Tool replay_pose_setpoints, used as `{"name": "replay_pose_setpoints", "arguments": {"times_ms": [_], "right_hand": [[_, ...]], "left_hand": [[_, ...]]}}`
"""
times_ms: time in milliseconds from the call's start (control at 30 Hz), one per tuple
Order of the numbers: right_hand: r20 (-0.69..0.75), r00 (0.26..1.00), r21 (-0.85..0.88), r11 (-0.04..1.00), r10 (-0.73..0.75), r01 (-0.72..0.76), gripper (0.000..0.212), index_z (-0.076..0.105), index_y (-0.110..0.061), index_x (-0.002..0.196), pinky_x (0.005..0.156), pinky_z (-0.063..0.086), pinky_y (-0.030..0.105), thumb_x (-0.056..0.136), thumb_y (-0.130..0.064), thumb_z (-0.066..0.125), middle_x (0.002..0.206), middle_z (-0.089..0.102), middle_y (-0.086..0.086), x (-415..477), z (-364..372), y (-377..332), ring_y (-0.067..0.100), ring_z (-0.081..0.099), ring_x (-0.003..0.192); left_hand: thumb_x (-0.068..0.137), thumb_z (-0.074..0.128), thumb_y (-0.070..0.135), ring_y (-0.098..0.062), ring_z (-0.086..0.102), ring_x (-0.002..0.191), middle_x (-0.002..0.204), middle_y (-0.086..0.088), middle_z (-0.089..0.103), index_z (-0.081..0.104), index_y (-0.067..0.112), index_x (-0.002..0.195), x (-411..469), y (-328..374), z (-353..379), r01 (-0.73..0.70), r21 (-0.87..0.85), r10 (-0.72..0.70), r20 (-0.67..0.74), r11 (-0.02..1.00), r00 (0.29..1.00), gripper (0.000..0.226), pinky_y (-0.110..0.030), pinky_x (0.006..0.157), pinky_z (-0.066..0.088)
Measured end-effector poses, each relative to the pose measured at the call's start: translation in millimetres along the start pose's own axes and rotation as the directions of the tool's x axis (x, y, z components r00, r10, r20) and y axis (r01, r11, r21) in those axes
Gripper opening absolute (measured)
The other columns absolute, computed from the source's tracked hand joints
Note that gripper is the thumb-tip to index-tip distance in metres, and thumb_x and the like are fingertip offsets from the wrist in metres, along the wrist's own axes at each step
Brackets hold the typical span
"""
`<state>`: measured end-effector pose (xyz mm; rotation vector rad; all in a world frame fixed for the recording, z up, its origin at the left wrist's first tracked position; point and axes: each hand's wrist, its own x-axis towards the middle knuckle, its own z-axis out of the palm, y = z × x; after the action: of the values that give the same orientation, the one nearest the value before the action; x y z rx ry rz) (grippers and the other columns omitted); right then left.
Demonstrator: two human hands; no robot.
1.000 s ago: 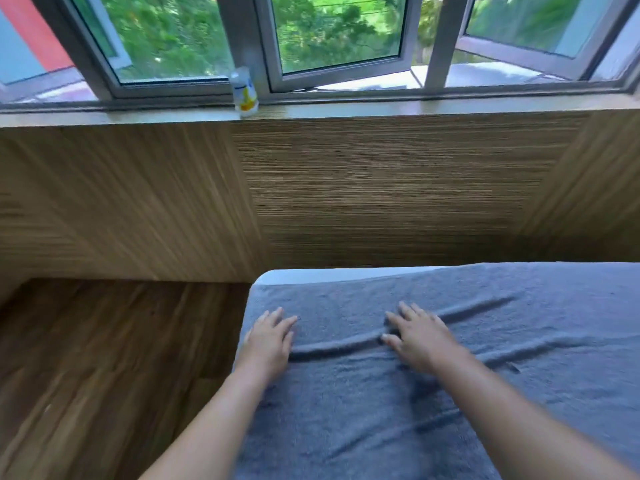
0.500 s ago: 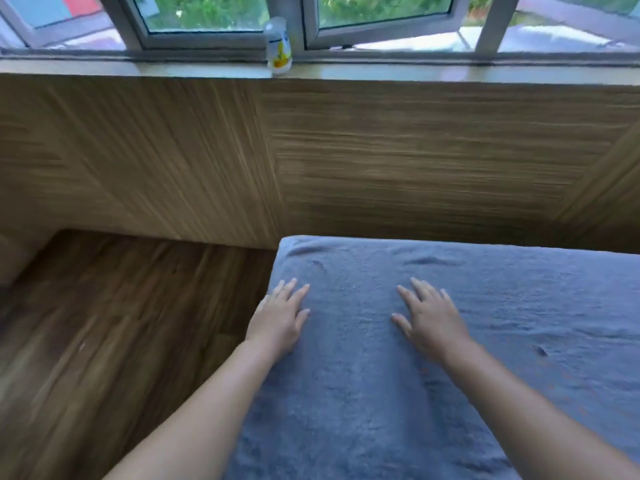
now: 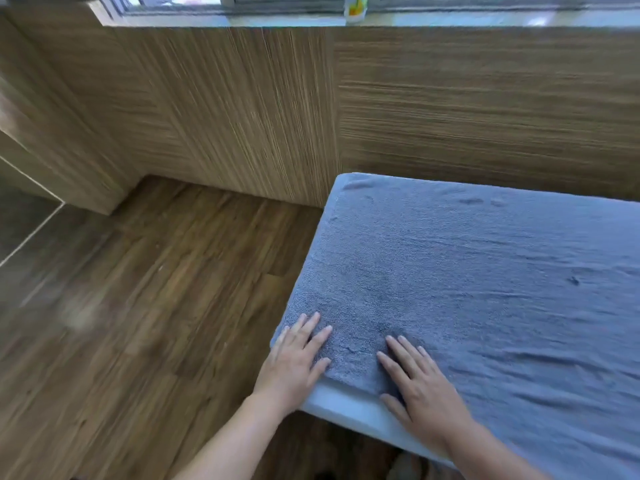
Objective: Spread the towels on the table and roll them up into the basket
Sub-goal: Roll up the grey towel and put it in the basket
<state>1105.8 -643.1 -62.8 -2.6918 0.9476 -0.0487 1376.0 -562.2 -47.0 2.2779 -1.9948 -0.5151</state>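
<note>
Towel (image 3: pixel 467 271): grey, spread flat over the table (image 3: pixel 346 410), covering it all the way to the table's far edge. Only a white strip of table shows, at the table's near-left corner.

Change: a second ago two long ridges ran across the towel by our hands. Half a second ago they were already pressed out, and now that patch is smooth. Shallow creases remain toward the table's right side. Both hands have come back from mid-table to the near-left corner.

We judge the spreading about done for this towel. Rolling hasn't started, as no hem is lifted or turned. No basket in view.

Left hand (image 3: pixel 294 362): flat, fingers straight, lying on the towel's corner at the table's left edge, gripping nothing.
Right hand (image 3: pixel 419 382): also flat and empty, just beside the left one, fingers on the towel, palm across its near hem. The hem lies under both hands, so a roll could start here.

Beyond the table: wood floor (image 3: pixel 138 306) to its left, bottle (image 3: pixel 356 5) on the sill past its far edge.
</note>
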Motion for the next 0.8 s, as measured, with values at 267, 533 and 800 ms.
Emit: {"name": "replay_pose_setpoints", "arguments": {"times_ms": [267, 533, 800], "right_hand": [[-0.240, 0.959, 0.030, 0.988, 0.152, -0.149, 0.036, 0.063, -0.023, 0.103, 0.081, 0.053, 0.040, 0.067, -0.030, 0.069, 0.113, 0.061, 0.002, -66.4, -8.9, -20.6, 0.027, 0.057, 0.101], [-0.085, 0.955, 0.011, 0.959, 0.283, -0.283, 0.013, 0.054, -0.029, 0.068, 0.052, 0.046, 0.032, 0.072, -0.042, 0.055, 0.074, 0.051, -0.013, -84.4, -32.0, -3.6, 0.015, 0.054, 0.078], [-0.048, 0.773, 0.213, 0.762, 0.633, -0.611, 0.013, 0.069, -0.020, 0.082, 0.065, 0.042, 0.031, 0.083, -0.028, 0.059, 0.088, 0.072, 0.004, 8.7, -117.3, 57.3, 0.027, 0.065, 0.088]], "left_hand": [[0.084, 0.058, 0.031, -0.004, 0.025, 0.140, 0.145, 0.022, 0.033, 0.055, 0.038, 0.127, -48.7, -40.1, -8.0, -0.068, -0.155, 0.051, -0.115, 0.986, 0.992, 0.044, -0.031, 0.112, 0.036], [0.090, 0.055, 0.038, -0.002, 0.041, 0.097, 0.098, 0.022, 0.044, 0.056, 0.034, 0.085, -46.9, -52.0, -30.5, -0.069, 0.027, 0.072, -0.147, 0.997, 0.987, 0.006, -0.025, 0.082, 0.048], [0.095, 0.051, 0.031, -0.027, 0.063, 0.078, 0.085, 0.000, 0.069, 0.057, 0.029, 0.097, 59.0, -16.0, -107.9, 0.098, -0.097, -0.119, -0.242, 0.990, 0.963, 0.007, -0.035, 0.065, 0.049]]}}
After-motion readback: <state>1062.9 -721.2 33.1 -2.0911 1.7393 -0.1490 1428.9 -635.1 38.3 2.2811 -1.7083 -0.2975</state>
